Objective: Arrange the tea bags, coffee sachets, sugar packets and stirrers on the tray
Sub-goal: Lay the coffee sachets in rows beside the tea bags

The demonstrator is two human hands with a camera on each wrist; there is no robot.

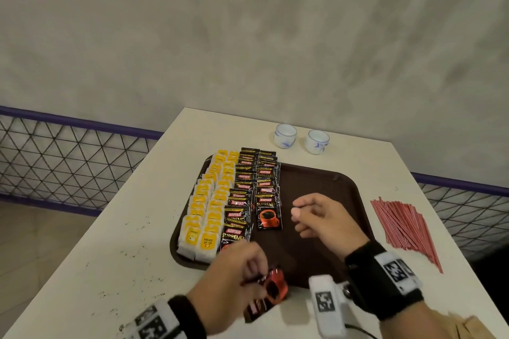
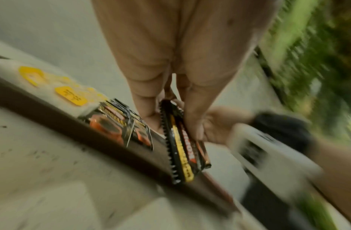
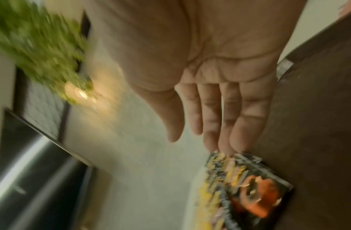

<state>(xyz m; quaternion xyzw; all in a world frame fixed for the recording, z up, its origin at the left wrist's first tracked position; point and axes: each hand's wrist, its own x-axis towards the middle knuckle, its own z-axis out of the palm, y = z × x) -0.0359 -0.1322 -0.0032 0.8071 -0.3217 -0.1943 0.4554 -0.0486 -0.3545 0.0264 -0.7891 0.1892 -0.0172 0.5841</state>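
Roughly halfway, judging by the layout. Tea bags (image 1: 205,212) are sitting in two overlapping rows along the left side of the tray (image 1: 325,181), and coffee sachets (image 1: 257,190) are lying in two rows right beside them, so those two groups are looking mostly placed. Left hand (image 1: 234,278) is pinching a few more sachets (image 2: 182,149) between thumb and fingers, hovering over the tray's near edge; the left wrist view is showing them edge-on in that grip, blurred. Right hand (image 1: 322,217) is hovering over the bare middle of the tray just right of the nearest sachet, fingers relaxed and holding nothing; the right wrist view is showing an empty palm with straight fingers. Stirrers (image 1: 405,226) are lying in a loose fan on the surface to the right, off the tray, not yet handled. Sugar packets are not showing anywhere in view. Two cups (image 1: 301,139) are standing on the surface beyond the tray. Still left, likely: placing the held sachets, then stirrers and sugar on the bare right half.
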